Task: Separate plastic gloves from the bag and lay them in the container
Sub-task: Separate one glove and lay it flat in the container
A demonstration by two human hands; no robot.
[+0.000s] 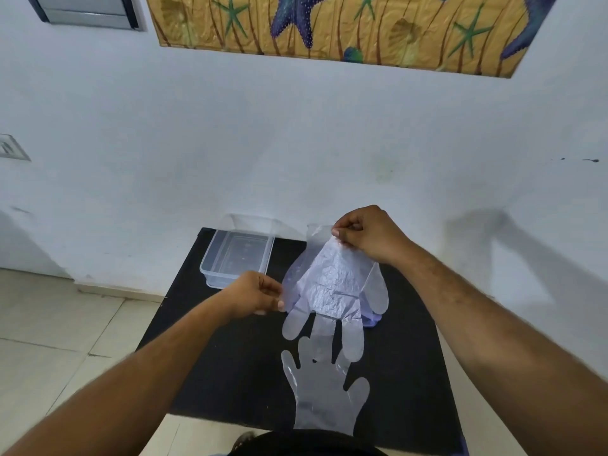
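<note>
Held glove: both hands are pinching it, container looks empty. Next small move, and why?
Probably carry the held glove left and back over the clear container, then lower it in. The right hand pinches its cuff, the left hand its side edge, so it hangs free of the table. Another glove lies nearer, untouched.

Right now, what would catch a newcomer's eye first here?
Probably the two hands mid-frame: the right hand pinches the top of a clear glove lifted over the black table, and the left hand grips its left edge. A second glove lies flat near the table's front edge, and an empty clear container sits at the back left by the wall.
</note>
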